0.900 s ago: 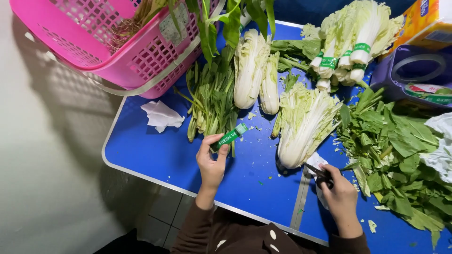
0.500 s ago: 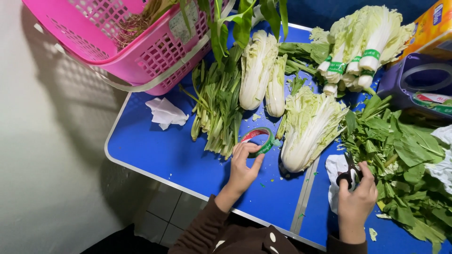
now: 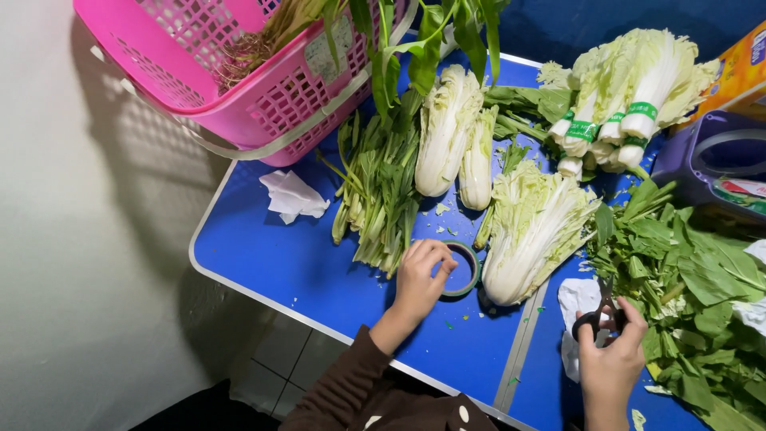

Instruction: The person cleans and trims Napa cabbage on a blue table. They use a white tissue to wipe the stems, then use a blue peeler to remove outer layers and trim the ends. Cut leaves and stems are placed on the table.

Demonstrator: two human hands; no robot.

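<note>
Nearest to the camera, a pair of black-handled scissors [image 3: 600, 313] is gripped by the right hand [image 3: 610, 363], with the fingers closed through the handles, above a crumpled white paper [image 3: 576, 299] on the blue folding table [image 3: 263, 263]. The left hand [image 3: 420, 281] is curled over a green ring of tape [image 3: 461, 271], and its fingertips are pinching the rim of the ring, which lies flat on the table, just beside a pale cut cabbage [image 3: 533, 231]. To the left of the ring a bundle of thin green stalks [image 3: 381, 195] is laid, and loose green leaves [image 3: 694, 279] are heaped at the right.

Farther away, green paper bands [image 3: 614, 128] are wrapped around the stems of three white cabbages [image 3: 638, 88]. A pale rectangular label [image 3: 331, 52] is seen on the wall of the pink plastic basket [image 3: 199, 72]. At the far right, an orange box [image 3: 742, 72] stands behind a purple container [image 3: 702, 168].

Half a second earlier the ring was held up, tilted, in the left hand; now it is down on the table. The scissors have been moved only a little.
</note>
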